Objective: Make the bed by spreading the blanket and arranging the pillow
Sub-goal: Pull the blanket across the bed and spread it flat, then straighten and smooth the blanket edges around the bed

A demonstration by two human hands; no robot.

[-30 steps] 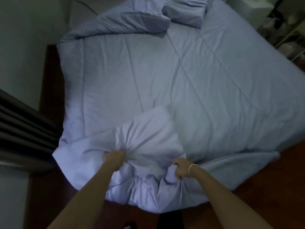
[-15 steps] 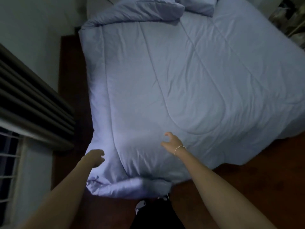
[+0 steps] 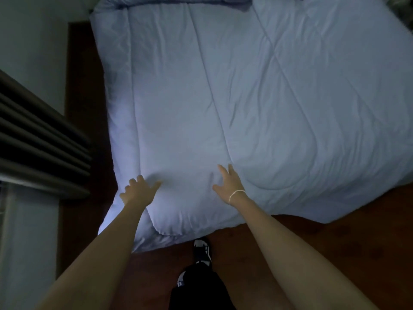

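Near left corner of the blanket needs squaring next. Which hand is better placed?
Probably left: the left hand rests open on the blanket beside that corner; the right hand lies nearer the middle.

We see the blanket (image 3: 257,104) spread over the bed, its near edge hanging toward the floor (image 3: 335,253). Our left hand (image 3: 139,190) lies on its near left corner, our right hand (image 3: 228,184) just to the right of it (both flat on the blanket). A foot (image 3: 202,251) stands on the floor below the edge; a wall (image 3: 31,41) lies left.
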